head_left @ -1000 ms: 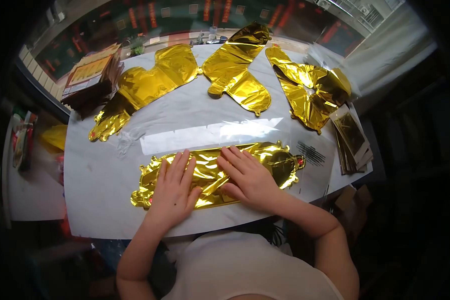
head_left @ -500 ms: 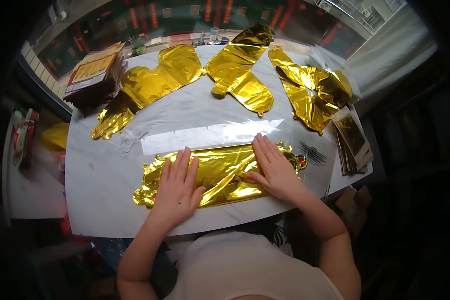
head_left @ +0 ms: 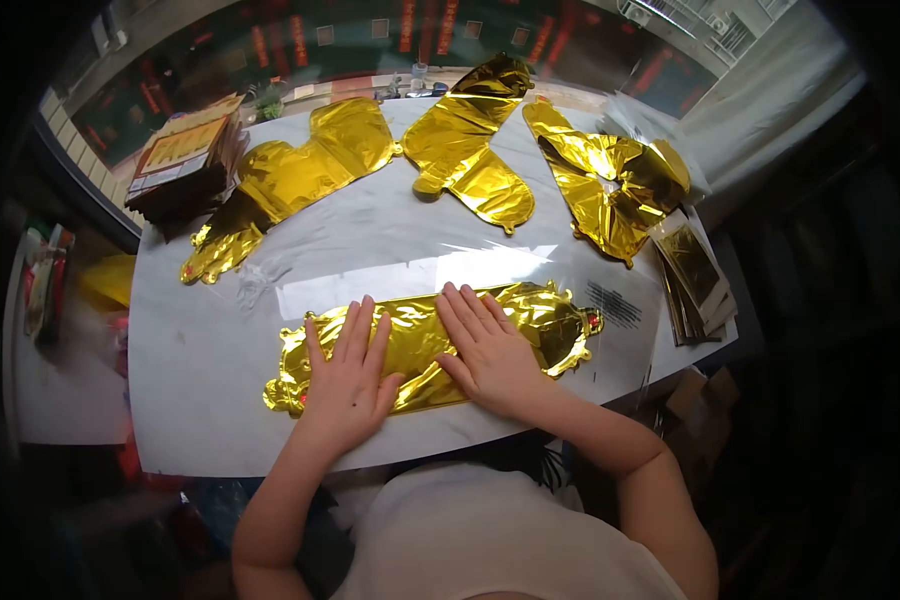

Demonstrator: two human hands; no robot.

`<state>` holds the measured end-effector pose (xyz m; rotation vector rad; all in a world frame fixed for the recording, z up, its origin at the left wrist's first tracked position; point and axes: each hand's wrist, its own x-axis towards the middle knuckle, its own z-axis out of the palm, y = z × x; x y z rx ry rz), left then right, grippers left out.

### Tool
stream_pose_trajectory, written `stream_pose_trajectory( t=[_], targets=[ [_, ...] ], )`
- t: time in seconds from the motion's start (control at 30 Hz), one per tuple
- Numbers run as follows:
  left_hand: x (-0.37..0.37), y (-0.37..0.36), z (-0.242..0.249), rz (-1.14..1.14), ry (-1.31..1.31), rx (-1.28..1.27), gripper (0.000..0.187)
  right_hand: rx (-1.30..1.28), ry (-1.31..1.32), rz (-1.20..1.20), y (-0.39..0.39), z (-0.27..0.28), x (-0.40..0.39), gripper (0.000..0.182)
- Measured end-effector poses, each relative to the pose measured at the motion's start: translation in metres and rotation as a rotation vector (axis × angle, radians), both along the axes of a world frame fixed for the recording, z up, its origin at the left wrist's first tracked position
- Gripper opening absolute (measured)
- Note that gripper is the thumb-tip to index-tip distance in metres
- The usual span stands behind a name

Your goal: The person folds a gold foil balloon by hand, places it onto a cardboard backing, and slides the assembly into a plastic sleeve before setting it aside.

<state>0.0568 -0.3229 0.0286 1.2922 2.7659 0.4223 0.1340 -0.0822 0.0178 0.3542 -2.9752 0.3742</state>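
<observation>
A long gold foil piece (head_left: 410, 345) with scalloped ends and small red spots lies flat near the front of the white marble-patterned table (head_left: 200, 400). My left hand (head_left: 352, 385) rests palm down on its left part, fingers spread. Flat on the middle of the same foil is my right hand (head_left: 485, 350), its thumb apart from the fingers. Under and beside the foil's right end is a clear plastic sheet (head_left: 625, 345) with dark printed lines.
Behind lie three more gold foil pieces, at left (head_left: 305, 170), centre (head_left: 470, 150) and right (head_left: 610, 185). A stack of printed packets (head_left: 185, 160) stands at back left. Flat cards (head_left: 695, 275) lie at the right edge. Crumpled clear plastic (head_left: 260, 285) sits left of centre.
My right hand has slid left along the foil, closer to my left hand, uncovering the foil's right end. My left hand stays at nearly the same place. The view has shifted slightly.
</observation>
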Motion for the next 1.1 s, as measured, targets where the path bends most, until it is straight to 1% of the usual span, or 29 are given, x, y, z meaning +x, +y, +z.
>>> stream_pose_trajectory(
  t=[0.07, 0.13, 0.2, 0.27, 0.33, 0.37, 0.4, 0.47, 0.5, 0.53, 0.6, 0.63, 0.67, 0.7, 0.73, 0.8, 0.83, 0.87, 0.9, 0.93, 1.0, 1.03, 1.07, 1.1],
  targets=[
    [0.000, -0.001, -0.002, 0.006, -0.001, 0.005, 0.074, 0.042, -0.007, -0.138, 0.023, 0.002, 0.010, 0.072],
    [0.000, -0.002, -0.006, 0.020, 0.005, 0.016, 0.074, 0.039, 0.007, -0.192, 0.037, 0.004, 0.018, 0.070],
    [-0.001, -0.002, -0.008, -0.008, 0.006, 0.039, 0.073, 0.034, 0.021, -0.152, 0.042, 0.001, 0.020, 0.069],
    [-0.001, -0.003, -0.007, 0.016, 0.007, 0.057, 0.073, 0.016, -0.010, -0.185, 0.040, 0.002, 0.020, 0.068],
    [-0.002, -0.005, -0.003, -0.012, -0.041, 0.094, 0.073, -0.005, -0.007, -0.161, 0.038, 0.005, 0.020, 0.067],
    [-0.002, -0.007, 0.001, -0.004, -0.084, 0.160, 0.072, -0.003, -0.007, -0.168, 0.038, 0.004, 0.020, 0.067],
    [-0.005, -0.010, 0.004, 0.017, -0.071, 0.158, 0.072, 0.001, -0.006, -0.178, 0.039, 0.003, 0.020, 0.066],
    [-0.012, -0.015, 0.005, 0.046, -0.251, 0.454, 0.071, -0.004, 0.002, -0.162, 0.040, 0.003, 0.019, 0.065],
    [-0.020, -0.021, 0.003, 0.073, -0.286, 0.573, 0.066, -0.011, -0.005, -0.169, 0.039, 0.003, 0.020, 0.065],
    [-0.025, -0.029, 0.002, 0.083, -0.275, 0.573, 0.066, -0.018, -0.012, -0.177, 0.040, 0.003, 0.020, 0.065],
    [-0.035, -0.044, 0.008, 0.077, -0.595, 1.263, 0.060, -0.025, 0.003, -0.159, 0.040, 0.003, 0.020, 0.065],
    [-0.040, -0.049, 0.017, 0.138, -0.675, 1.472, 0.055, -0.022, -0.010, -0.166, 0.041, 0.002, 0.020, 0.065],
    [-0.052, -0.061, 0.024, 0.186, -0.658, 1.574, 0.047, -0.020, -0.024, -0.174, 0.041, 0.001, 0.020, 0.065],
    [-0.068, -0.076, 0.031, 0.299, -0.561, 1.518, 0.042, -0.035, -0.061, -0.169, 0.042, 0.004, 0.020, 0.066],
    [-0.086, -0.089, 0.038, 0.411, -0.463, 1.463, 0.038, -0.034, -0.042, -0.153, 0.042, 0.005, 0.021, 0.066],
    [-0.128, -0.108, 0.056, 0.566, -0.231, 1.190, 0.038, -0.070, -0.078, -0.157, 0.044, 0.007, 0.022, 0.068],
    [-0.157, -0.119, 0.057, 0.543, 0.081, 0.946, 0.043, -0.154, -0.086, -0.148, 0.048, 0.006, 0.022, 0.072],
    [-0.186, -0.126, 0.057, 0.516, 0.379, 0.686, 0.050, -0.150, -0.067, -0.134, 0.049, 0.008, 0.022, 0.072],
    [-0.206, -0.125, 0.062, 0.482, 0.589, 0.535, 0.058, -0.127, -0.067, -0.143, 0.048, 0.015, 0.023, 0.072],
    [-0.231, -0.126, 0.058, 0.508, 0.684, 0.345, 0.061, -0.105, -0.067, -0.156, 0.046, 0.023, 0.024, 0.073],
    [-0.262, -0.126, 0.054, 0.503, 0.755, 0.107, 0.063, -0.126, -0.034, -0.170, 0.038, 0.042, 0.030, 0.072],
    [-0.276, -0.126, 0.049, 0.459, 0.939, 0.063, 0.051, -0.120, -0.016, -0.186, 0.037, 0.049, 0.033, 0.068],
    [-0.287, -0.129, 0.044, 0.460, 0.951, 0.075, 0.051, -0.115, 0.002, -0.204, 0.035, 0.056, 0.036, 0.066],
    [-0.290, -0.129, 0.043, 0.444, 0.893, 0.053, 0.041, -0.162, 0.045, -0.216, 0.031, 0.063, 0.040, 0.063]
  ],
)
